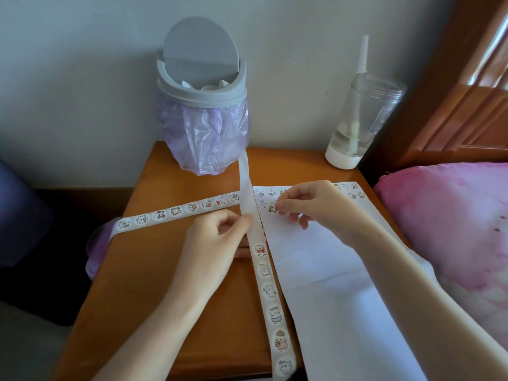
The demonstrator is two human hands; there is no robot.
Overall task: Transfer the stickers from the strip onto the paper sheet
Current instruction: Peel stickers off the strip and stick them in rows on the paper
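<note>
Sticker [272,207] meets sheet [330,284]
Right hand [310,207] pinches it over the sheet's far end; left hand [217,240] pinches the strip [268,292] running lengthwise alongside.

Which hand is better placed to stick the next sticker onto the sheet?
Right. The right hand pinches a sticker just over the paper sheet, beside the rows stuck there; the left hand pinches the strip, steadying it.

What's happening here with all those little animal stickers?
A person is moving stickers from a sticker strip onto a paper sheet on a wooden table. The left hand pinches the strip, while the right hand pinches one sticker at the sheet's top, beside several already stuck there. Many more sit on the strip.
</note>
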